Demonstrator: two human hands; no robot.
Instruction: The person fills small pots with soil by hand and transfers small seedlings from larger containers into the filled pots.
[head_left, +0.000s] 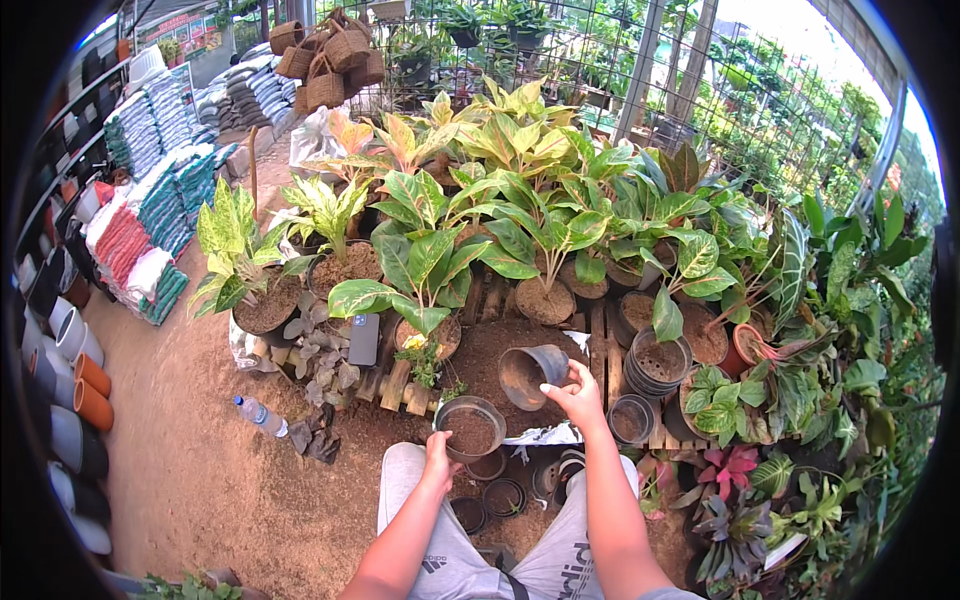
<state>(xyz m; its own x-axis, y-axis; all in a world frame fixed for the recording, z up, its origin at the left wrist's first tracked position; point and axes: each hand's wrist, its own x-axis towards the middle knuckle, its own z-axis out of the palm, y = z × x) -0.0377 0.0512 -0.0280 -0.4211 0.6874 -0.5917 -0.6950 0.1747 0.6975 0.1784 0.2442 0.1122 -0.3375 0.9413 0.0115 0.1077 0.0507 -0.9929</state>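
Note:
My left hand (441, 459) grips the rim of a black plastic nursery pot (471, 429) that has brown soil inside. In my right hand (581, 394) is a second black plastic pot (517, 375), tipped on its side with its mouth turned left and soil clinging to its inner wall. This tilted pot is above a heap of dark potting soil (480, 349) on a silvery sheet (551, 435). Both pots are apart from each other, in front of my knees. The bottoms of the pots are partly hidden.
Potted aglaonemas (420, 262) crowd the slatted wooden table (600, 349). Stacked black pots (658, 364) and a small pot (631, 418) stand to the right. A phone (364, 339) lies at the left. On the ground are a water bottle (260, 415) and several small pots (504, 496).

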